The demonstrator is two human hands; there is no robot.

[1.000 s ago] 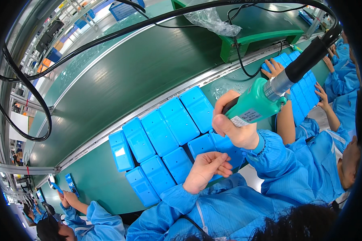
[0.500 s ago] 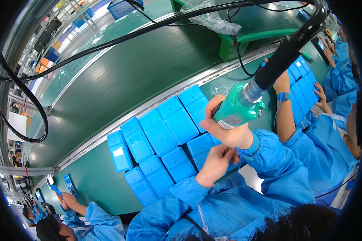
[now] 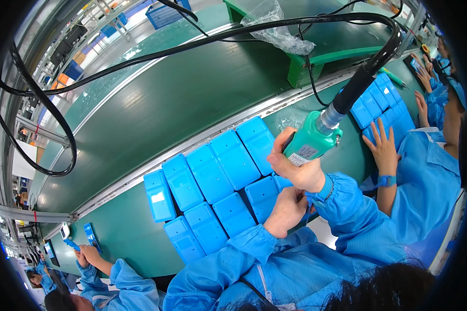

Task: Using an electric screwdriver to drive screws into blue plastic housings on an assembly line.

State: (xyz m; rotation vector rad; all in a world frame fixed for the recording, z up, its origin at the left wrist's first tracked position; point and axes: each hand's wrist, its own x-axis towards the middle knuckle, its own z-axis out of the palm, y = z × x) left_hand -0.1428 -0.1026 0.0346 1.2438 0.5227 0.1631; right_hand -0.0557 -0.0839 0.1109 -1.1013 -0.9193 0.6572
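My right hand (image 3: 302,168) is wrapped round a green hand-held tool (image 3: 315,136), which hangs from a thick black hose with a metal collar. The tool's working end is hidden behind the hand. Just below, my left hand (image 3: 286,211) is closed, its fingertips tucked under my right wrist; I cannot make out what they pinch. Blue plastic housings (image 3: 236,159) lie in two rows on the green bench (image 3: 124,220) beside both hands. The nearest one (image 3: 261,197) lies partly behind my left hand.
A green stand (image 3: 329,57) and crumpled clear plastic (image 3: 280,31) lie beyond the metal rail (image 3: 155,176). A black cable (image 3: 150,54) arches overhead. To the right, a co-worker's hand (image 3: 384,150) rests on more blue housings (image 3: 376,103). Another person's hands (image 3: 88,255) work at far left.
The view has shifted slightly. My right hand keeps its grip on the green tool, and my left fingertips have gone further under my right wrist. The co-worker's near hand has moved onto their housings.
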